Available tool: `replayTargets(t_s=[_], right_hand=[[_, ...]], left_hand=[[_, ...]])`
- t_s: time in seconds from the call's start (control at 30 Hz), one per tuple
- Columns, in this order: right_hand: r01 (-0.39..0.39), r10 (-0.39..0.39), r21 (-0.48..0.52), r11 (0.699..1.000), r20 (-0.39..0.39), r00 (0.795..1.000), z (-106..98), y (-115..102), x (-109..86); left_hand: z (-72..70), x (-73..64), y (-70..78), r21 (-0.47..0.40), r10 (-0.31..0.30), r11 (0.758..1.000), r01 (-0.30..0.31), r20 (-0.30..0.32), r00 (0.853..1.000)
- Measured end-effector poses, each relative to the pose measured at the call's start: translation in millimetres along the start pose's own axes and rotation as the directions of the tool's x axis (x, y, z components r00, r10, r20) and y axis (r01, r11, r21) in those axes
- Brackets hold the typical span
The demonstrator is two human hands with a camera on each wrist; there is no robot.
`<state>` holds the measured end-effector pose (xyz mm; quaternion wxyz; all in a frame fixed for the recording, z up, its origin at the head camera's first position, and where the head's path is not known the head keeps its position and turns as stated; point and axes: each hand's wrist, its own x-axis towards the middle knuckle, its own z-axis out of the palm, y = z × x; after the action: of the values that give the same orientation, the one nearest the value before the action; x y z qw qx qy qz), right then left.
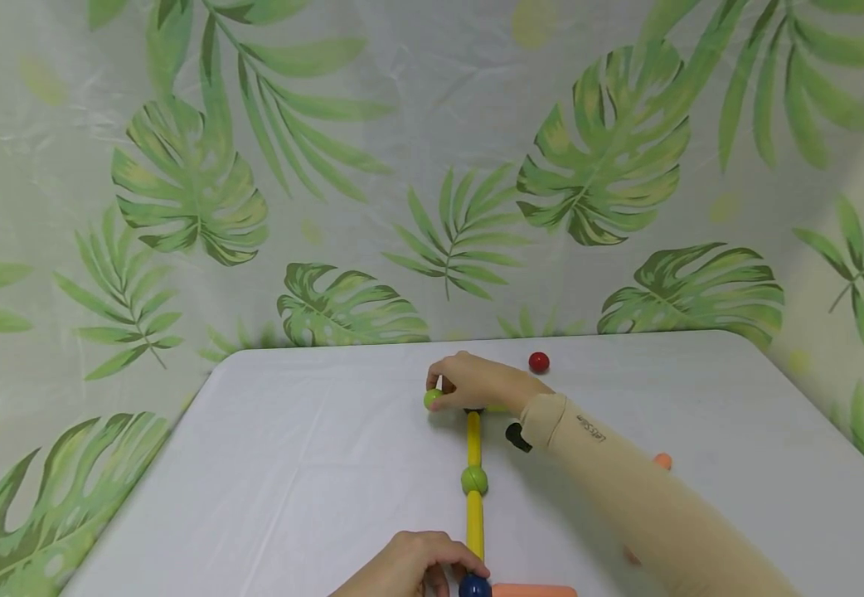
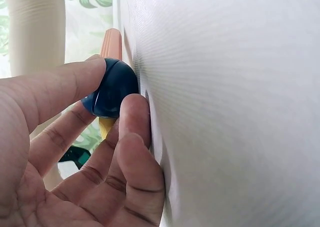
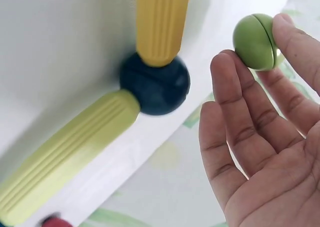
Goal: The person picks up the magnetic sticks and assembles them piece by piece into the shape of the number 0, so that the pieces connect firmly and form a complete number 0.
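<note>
My right hand pinches a small green ball between thumb and fingers, held beside the far end of a chain of toy rods and balls. At that end, a dark blue ball joins a yellow rod to a light green rod. Further down the chain come another green ball and a second yellow rod. At the near end, my left hand grips a dark blue ball on the tabletop. An orange rod joins this ball on its right.
A red ball lies near the far edge of the white table. Orange piece ends show beside the right sleeve, which hides part of the table. Behind the table hangs a leaf-patterned cloth.
</note>
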<state>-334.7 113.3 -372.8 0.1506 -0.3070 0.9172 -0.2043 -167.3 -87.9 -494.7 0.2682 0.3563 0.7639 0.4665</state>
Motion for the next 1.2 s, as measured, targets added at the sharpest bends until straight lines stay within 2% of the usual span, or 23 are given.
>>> replayTargets(t_s=[0.23,0.67,0.8,0.87,1.03,1.1,1.2], right_hand=[[0.028,-0.028,0.003,1.0,-0.001,1.0,-6,6,-27.4],[0.081,-0.081,-0.007,0.997,0.007,0.997,-14,9,-85.9],[0.093,-0.093,-0.003,0.996,0.0,0.996,-14,10,-107.3],[0.09,-0.09,0.003,0.996,0.0,0.996,-15,11,-118.1],[0.08,-0.08,0.033,0.996,0.0,0.997,-14,12,-143.1],[0.077,-0.077,0.05,0.996,-0.001,0.997,-12,12,-151.8],[0.072,-0.072,0.066,0.995,0.0,0.997,-7,15,-162.6]], left_hand=[[1.0,0.5,-10.0,-0.026,-0.014,1.0,0.014,0.006,1.0],[0.8,0.5,-7.6,-0.035,-0.031,0.999,0.032,0.008,0.999],[0.7,-0.9,-3.9,-0.069,-0.038,0.997,0.038,0.007,0.999],[0.2,-2.2,8.3,-0.076,-0.065,0.995,0.065,-0.002,0.998],[-0.2,-2.6,13.7,-0.065,-0.071,0.995,0.071,-0.008,0.997],[0.3,-1.6,3.0,-0.063,-0.047,0.997,0.047,-0.002,0.999],[0.0,-1.1,1.6,-0.055,-0.06,0.997,0.059,-0.006,0.998]])
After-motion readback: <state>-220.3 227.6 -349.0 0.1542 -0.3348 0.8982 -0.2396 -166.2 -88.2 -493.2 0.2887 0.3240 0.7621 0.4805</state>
